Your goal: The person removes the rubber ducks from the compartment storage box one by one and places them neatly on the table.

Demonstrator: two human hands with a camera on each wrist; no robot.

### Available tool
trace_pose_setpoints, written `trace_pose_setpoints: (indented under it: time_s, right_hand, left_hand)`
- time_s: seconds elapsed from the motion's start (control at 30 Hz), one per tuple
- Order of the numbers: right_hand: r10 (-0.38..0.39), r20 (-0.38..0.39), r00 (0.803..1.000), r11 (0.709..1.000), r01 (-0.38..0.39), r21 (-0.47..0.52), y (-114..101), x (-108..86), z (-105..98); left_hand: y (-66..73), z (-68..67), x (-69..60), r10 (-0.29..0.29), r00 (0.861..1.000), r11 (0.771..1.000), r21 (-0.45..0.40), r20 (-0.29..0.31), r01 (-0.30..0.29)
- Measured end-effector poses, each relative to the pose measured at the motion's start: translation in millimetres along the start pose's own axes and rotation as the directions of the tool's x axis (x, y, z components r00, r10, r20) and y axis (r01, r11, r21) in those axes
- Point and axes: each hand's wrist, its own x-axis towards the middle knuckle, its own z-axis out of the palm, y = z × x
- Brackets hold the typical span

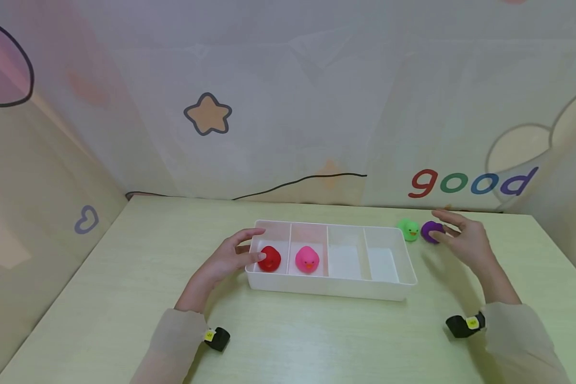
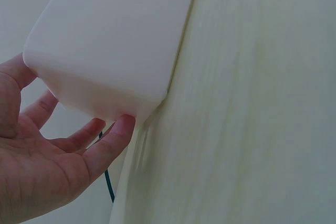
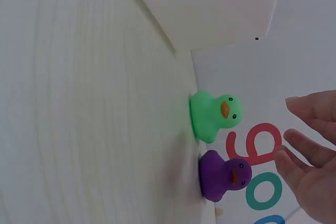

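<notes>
My left hand (image 1: 226,256) grips the left end of a white divided tray (image 1: 326,288), its fingers and thumb at the rim and end wall. The left wrist view shows those fingers around the end of the tray (image 2: 105,40). A red rubber duck (image 1: 271,260) sits in the leftmost compartment, and a pink rubber duck (image 1: 307,260) in the one beside it. My right hand (image 1: 466,241) is over the purple rubber duck (image 1: 431,231) with fingers spread. In the right wrist view a gap separates those fingers from the purple duck (image 3: 223,177). A green rubber duck (image 1: 409,230) stands beside the purple one.
The pale wooden table (image 1: 101,298) carries the tray and the ducks. Behind it rises a printed cloth backdrop (image 1: 288,117) with a star and the word "good". The green duck is close to the tray's right back corner.
</notes>
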Motion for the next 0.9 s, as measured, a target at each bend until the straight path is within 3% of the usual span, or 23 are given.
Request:
trace_pose_setpoints:
  time_s: [0.47,0.73,0.9]
  right_hand:
    - [-0.133,0.007,0.991,0.988,0.132,0.085,-36.5,-23.2,16.7]
    - [-0.3,-0.002,0.954,0.942,0.297,0.154,-55.2,-31.5,30.8]
    - [-0.318,0.032,0.948,0.935,0.308,0.177,-67.0,-35.7,38.2]
  left_hand:
    - [0.3,0.2,-0.7,0.001,1.0,1.0,0.011,-0.002,-0.001]
    - [-0.2,0.4,-0.6,0.01,1.0,1.0,0.007,-0.001,-0.01]
    - [-1.3,0.9,-0.4,0.013,1.0,1.0,0.007,-0.003,-0.013]
